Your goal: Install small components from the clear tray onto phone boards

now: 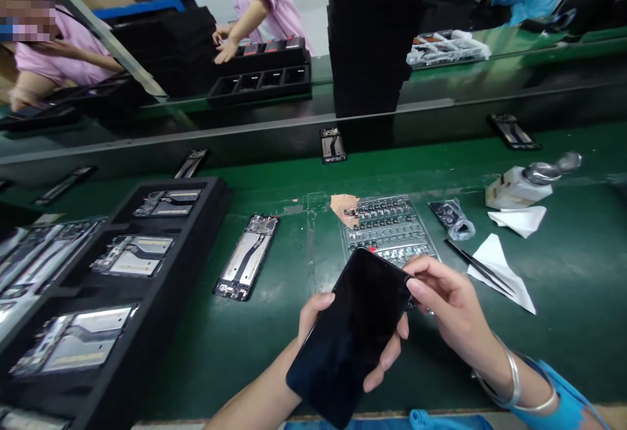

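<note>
Head view: black rectangular glass-fronted phone (pixel 350 332) sits above the green surface (pixel 210 345), gripped in the left hand (pixel 313 312), thumb on one long edge, fingers curled around the other. Right hand (pixel 448 296) has thumb and fingers bunched at the phone's upper right corner; cannot tell if pinching the edge or a small part. Just beyond: clear plastic tray (pixel 422 234) with rows of small parts. Left: opened silver-and-black phone frame (pixel 247 257), then black compartmented tray (pixel 191 247) holding similar frames. Right: black tweezers (pixel 477 265) across white paper (pixel 490 253), white bottle (pixel 516 189) farther back.
</note>
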Tool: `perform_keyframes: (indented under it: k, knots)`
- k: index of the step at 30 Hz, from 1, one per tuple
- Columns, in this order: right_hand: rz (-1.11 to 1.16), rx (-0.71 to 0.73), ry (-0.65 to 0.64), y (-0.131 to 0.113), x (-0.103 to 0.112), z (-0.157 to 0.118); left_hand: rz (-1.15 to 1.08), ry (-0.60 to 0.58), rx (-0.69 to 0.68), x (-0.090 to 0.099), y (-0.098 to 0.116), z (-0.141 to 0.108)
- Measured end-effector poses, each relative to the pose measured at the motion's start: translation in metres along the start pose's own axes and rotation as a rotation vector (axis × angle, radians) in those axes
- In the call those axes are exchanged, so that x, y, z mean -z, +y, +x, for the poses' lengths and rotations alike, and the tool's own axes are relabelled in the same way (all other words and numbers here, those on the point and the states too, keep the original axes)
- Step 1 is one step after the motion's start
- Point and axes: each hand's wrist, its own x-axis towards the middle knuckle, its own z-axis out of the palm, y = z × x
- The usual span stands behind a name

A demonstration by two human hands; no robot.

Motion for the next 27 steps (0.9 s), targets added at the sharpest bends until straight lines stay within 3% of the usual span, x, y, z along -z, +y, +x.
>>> perform_keyframes:
  k: [7, 11, 13, 16, 18, 20, 22, 25, 27]
  knots:
    - [-0.045, 0.015, -0.032, -0.004, 0.001, 0.001, 0.007, 0.010, -0.031, 0.001, -0.003, 0.000]
    - [-0.271, 0.080, 0.039, -0.004, 0.002, 0.003, 0.100, 0.058, -0.148, 0.003, -0.001, -0.002]
    - [-0.454, 0.200, -0.003, -0.002, -0.003, 0.000, 0.171, 0.182, -0.287, 0.003, 0.000, -0.003]
    - [-0.675, 0.402, -0.280, 0.006, -0.018, -0.010, 0.320, 0.481, -0.562, 0.003, 0.003, -0.003]
    - [-0.776, 0.474, -0.367, 0.011, -0.025, -0.018, 0.426, 0.621, -0.699, 0.004, 0.003, 0.000]
    - [-0.815, 0.452, -0.272, 0.013, -0.025, -0.018, 0.546, 0.677, -0.746, 0.004, 0.003, 0.002]
    - [-0.737, 0.310, -0.080, 0.009, -0.014, -0.006, 0.733, 0.707, -0.723, 0.004, 0.002, 0.003]
    - [-0.385, 0.014, 0.166, -0.005, 0.011, 0.043, 1.123, 0.788, -0.619, 0.002, -0.001, 0.002]
    - [-0.087, -0.089, 0.320, -0.012, 0.028, 0.090, 1.369, 0.852, -0.541, 0.002, -0.003, 0.002]
